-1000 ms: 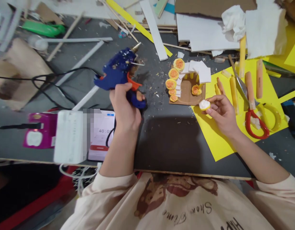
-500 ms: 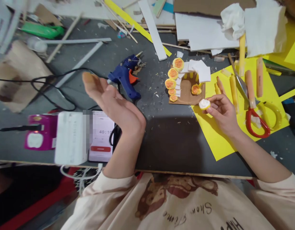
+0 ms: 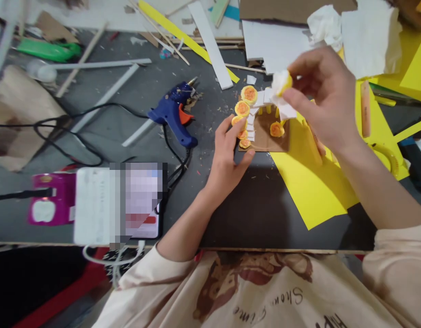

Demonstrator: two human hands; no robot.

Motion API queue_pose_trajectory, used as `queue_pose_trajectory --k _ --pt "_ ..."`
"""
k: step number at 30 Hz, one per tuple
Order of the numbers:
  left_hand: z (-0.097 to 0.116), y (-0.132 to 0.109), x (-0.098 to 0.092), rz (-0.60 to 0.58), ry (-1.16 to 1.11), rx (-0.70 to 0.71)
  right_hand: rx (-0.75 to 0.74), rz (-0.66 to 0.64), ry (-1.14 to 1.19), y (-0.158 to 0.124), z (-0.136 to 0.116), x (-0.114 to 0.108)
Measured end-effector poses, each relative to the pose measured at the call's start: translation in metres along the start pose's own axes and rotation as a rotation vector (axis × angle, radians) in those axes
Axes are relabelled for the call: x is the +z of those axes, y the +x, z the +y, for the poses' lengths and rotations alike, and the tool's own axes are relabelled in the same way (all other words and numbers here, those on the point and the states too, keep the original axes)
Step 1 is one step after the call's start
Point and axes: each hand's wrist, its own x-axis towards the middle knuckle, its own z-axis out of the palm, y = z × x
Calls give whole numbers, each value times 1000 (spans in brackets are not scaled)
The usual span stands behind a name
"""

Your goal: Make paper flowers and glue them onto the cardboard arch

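Observation:
My right hand pinches a small yellow-edged disc with a white, crumpled-looking side, above the back right of a small cardboard model. The model has a brown base, a curved row of white steps, and orange-and-yellow flower-like discs along its left side. Another such disc lies on the base at the right. My left hand grips the model's left front side, fingers over the discs and thumb by the front edge. One disc is partly hidden by these fingers.
A blue glue gun with an orange trigger lies left of the model, its black cord running away. Yellow sheet spreads at the right under carving tools. A phone and a white box are at the front left.
My left hand has come from beside the glue gun rightward onto the model. The right hand has lifted the disc from the model's front right corner to above its back.

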Motion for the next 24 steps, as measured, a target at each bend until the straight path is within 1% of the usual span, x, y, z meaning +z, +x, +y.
queue_pose_trajectory --k 1,3,5,8,12,15,18,20,22,24 --pt "0 1 0 9 5 5 -5 -40 -48 11 2 2" --pt "2 1 1 26 9 15 23 -176 -229 26 4 6" --pt "3 1 2 36 7 23 51 -252 -400 36 1 8" --pt "4 0 3 35 -1 28 119 -307 -586 42 -8 11" --pt "4 0 3 40 -5 13 97 -410 -816 44 -11 17" --pt "3 1 3 41 12 20 87 -421 -841 46 -11 21" --pt "2 1 4 45 11 21 142 -373 -699 49 -13 22" --pt "0 1 5 48 1 15 169 -380 -639 51 -16 19" --pt "-1 1 5 49 0 13 149 -436 -697 53 -17 15" --pt "-1 1 5 53 13 20 96 -471 -791 55 -15 10"
